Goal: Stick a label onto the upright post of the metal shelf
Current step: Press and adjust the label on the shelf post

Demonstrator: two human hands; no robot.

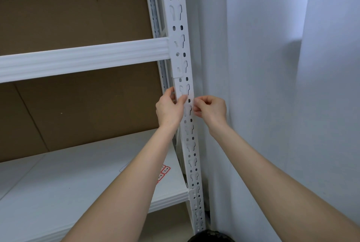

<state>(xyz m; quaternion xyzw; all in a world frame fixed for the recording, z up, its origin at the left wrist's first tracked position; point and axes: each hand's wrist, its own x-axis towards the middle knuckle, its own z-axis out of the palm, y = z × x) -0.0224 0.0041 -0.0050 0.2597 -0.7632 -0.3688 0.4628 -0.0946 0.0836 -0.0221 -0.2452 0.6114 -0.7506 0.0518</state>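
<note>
The white perforated upright post point(180, 46) of the metal shelf runs from top to bottom through the middle of the head view. My left hand point(169, 108) grips the post from its left side, fingers curled round the edge and thumb on the front face. My right hand point(211, 109) is at the post's right edge with fingers curled and fingertips pinched together against the front face. Whether a label lies between those fingertips I cannot tell; it is hidden or too pale to see. A sheet of red-bordered labels point(163, 172) lies on the lower shelf, partly behind my left forearm.
A white crossbeam point(83, 60) joins the post above my hands. The white lower shelf board point(58, 183) spreads out below. Brown cardboard point(78, 105) backs the shelf. A white curtain point(272, 85) hangs right of the post. A dark object point(211, 237) shows at the bottom edge.
</note>
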